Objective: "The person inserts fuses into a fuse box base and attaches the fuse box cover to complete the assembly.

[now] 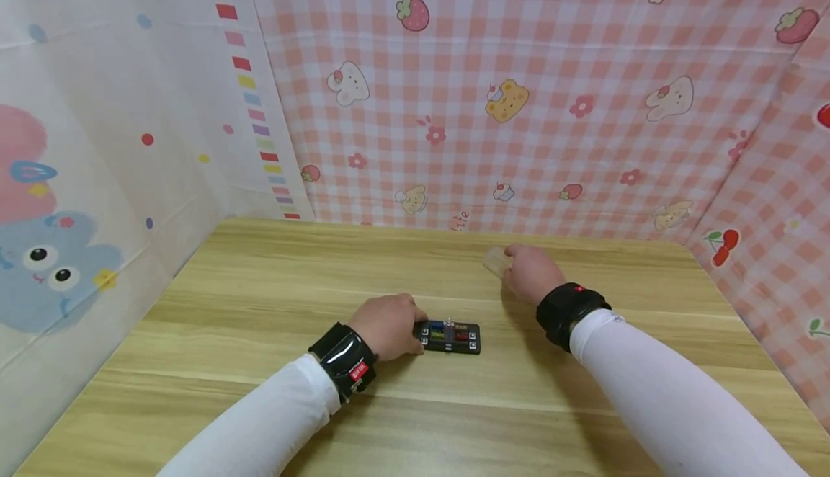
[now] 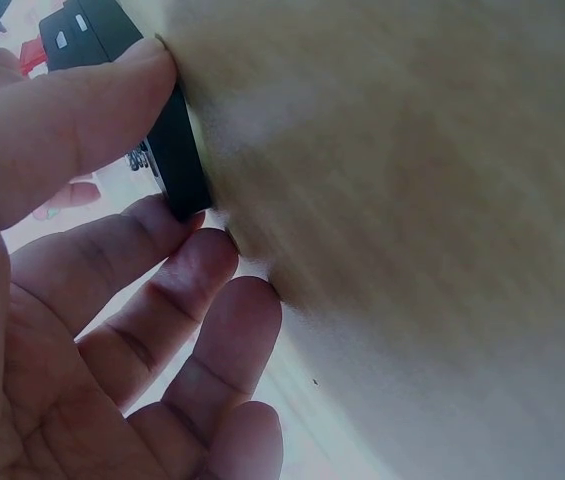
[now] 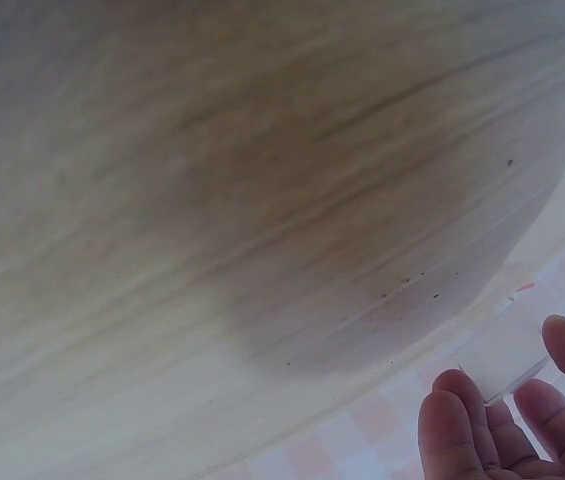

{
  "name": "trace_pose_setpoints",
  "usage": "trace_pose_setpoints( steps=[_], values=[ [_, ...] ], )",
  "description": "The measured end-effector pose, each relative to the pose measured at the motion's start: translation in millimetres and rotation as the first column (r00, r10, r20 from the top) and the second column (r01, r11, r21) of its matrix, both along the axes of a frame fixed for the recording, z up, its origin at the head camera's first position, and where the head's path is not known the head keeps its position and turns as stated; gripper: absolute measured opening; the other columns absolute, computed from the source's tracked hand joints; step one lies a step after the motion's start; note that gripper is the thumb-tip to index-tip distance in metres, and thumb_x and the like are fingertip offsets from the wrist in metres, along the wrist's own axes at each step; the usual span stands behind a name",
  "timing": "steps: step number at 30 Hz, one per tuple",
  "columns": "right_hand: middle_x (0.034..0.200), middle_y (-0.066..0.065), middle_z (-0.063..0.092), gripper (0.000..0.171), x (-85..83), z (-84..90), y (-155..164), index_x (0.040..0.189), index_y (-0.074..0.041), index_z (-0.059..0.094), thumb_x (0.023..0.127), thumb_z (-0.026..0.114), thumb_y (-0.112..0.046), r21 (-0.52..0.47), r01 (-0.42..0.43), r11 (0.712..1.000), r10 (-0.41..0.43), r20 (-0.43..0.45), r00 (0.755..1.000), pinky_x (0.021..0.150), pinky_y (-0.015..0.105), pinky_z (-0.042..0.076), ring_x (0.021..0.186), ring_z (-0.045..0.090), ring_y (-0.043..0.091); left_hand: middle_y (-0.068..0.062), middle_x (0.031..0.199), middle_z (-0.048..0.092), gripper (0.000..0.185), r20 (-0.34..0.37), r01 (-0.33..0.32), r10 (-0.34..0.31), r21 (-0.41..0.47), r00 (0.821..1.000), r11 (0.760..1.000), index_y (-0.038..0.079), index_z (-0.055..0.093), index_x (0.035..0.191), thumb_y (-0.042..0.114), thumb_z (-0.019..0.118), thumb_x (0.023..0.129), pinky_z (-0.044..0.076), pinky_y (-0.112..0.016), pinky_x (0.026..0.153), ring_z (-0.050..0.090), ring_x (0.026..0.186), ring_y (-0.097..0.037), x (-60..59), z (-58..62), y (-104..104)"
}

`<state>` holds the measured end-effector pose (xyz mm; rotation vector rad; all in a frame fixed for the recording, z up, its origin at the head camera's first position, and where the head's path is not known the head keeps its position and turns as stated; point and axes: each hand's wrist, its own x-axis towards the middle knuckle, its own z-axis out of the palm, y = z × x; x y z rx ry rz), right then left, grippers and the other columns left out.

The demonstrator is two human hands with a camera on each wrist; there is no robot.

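— two hands on the table? left hand pinching black fuse box, near centre.
— right hand, farther right, fingers clamped on clear plastic lid.

You are seated at a small staged booth, probably a makeshift recording corner rather than a lived-in room. A pale wood-grain bench is boxed in by hung cloths: a pink gingham cartoon cloth behind and right, a white cartoon sheet left.
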<state>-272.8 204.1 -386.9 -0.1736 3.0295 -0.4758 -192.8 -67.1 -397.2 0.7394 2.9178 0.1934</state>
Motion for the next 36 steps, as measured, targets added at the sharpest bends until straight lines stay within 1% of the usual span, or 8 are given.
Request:
trace_pose_setpoints(
  steps=[9, 16, 21, 27, 36],
  values=[
    [0.136, 0.028, 0.066, 0.043, 1.8, -0.3, 2.1, 0.142, 0.004, 0.058, 0.102, 0.061, -0.011, 0.015, -0.008, 1.0, 0.009, -0.022, 1.0, 0.106, 0.055, 0.052, 0.114, 0.066, 0.037, -0.001, 0.117, 0.073, 0.051, 0.016, -0.002, 0.001, 0.002, 1.0, 1.0, 0.019, 0.077, 0.127, 0.04, 0.089, 0.082, 0.056, -0.04, 0.091, 0.068, 0.098, -0.018, -0.1, 0.6, -0.5],
    [0.136, 0.03, 0.066, 0.043, 3.9, 3.3, 3.4, 0.141, 0.005, 0.059, 0.101, 0.062, -0.01, 0.002, -0.016, 1.0, 0.016, -0.043, 0.999, 0.106, 0.055, 0.051, 0.116, 0.066, 0.039, 0.0, 0.115, 0.072, 0.051, 0.014, 0.005, -0.005, -0.002, 1.0, 1.0, 0.019, 0.077, 0.128, 0.04, 0.088, 0.082, 0.056, -0.04, 0.09, 0.067, 0.097, -0.017, 0.1, 0.8, -0.6],
    [0.135, 0.03, 0.066, 0.043, 5.5, 5.6, 4.4, 0.14, 0.005, 0.059, 0.101, 0.063, -0.01, 0.012, -0.018, 1.0, 0.019, -0.059, 0.998, 0.106, 0.056, 0.052, 0.118, 0.067, 0.041, 0.0, 0.113, 0.072, 0.05, 0.015, 0.004, -0.004, 0.004, 1.0, 1.0, 0.019, 0.077, 0.126, 0.04, 0.089, 0.082, 0.055, -0.04, 0.089, 0.066, 0.095, -0.016, -0.5, 1.4, -0.8],
    [0.132, 0.029, 0.068, 0.042, 6.6, 4.4, 4.9, 0.139, 0.005, 0.06, 0.101, 0.064, -0.011, 0.011, -0.017, 1.0, 0.018, -0.07, 0.997, 0.103, 0.054, 0.054, 0.11, 0.068, 0.037, 0.0, 0.113, 0.072, 0.049, 0.016, 0.003, -0.003, 0.007, 1.0, 1.0, 0.019, 0.077, 0.126, 0.039, 0.089, 0.082, 0.055, -0.04, 0.088, 0.065, 0.094, -0.016, -0.5, 1.1, -1.2],
    [0.124, 0.027, 0.072, 0.04, 7.0, 2.7, 6.9, 0.137, 0.005, 0.062, 0.1, 0.065, -0.01, 0.009, -0.016, 1.0, 0.017, -0.079, 0.997, 0.092, 0.05, 0.056, 0.097, 0.066, 0.032, 0.0, 0.116, 0.072, 0.05, 0.02, 0.002, -0.002, 0.008, 1.0, 1.0, 0.02, 0.077, 0.127, 0.04, 0.088, 0.082, 0.055, -0.04, 0.09, 0.066, 0.096, -0.017, -1.2, 0.7, -1.2]
  ],
)
